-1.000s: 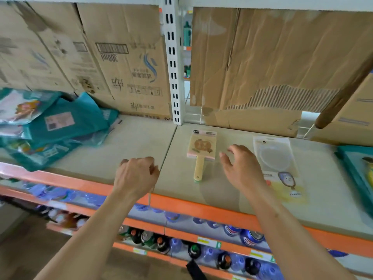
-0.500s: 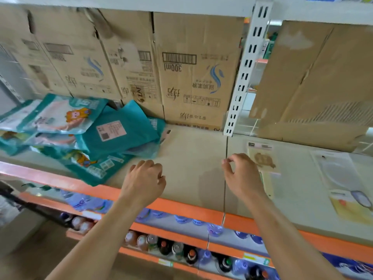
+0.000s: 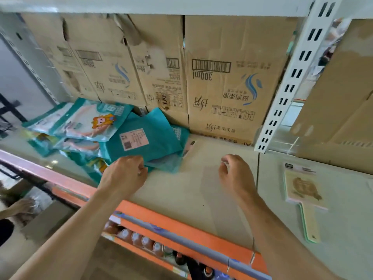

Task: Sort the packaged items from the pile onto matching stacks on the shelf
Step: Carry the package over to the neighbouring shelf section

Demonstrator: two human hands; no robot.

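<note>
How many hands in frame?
3. Left hand is at the near edge of the pile. Right hand hovers over the shelf, holding nothing. Third hand, someone else's, is lower left, below the shelf. None look hidden.

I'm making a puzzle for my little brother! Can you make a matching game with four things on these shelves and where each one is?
Things:
1. teal packet with the white label
2. wooden paddle
3. cardboard boxes
4. bottles

Places:
A. down below the orange shelf edge
B. standing along the back of the shelf
C. lying flat on the right
D. on the pile on the left

Pairs: 1-D, 2-C, 3-B, 4-A.
</note>
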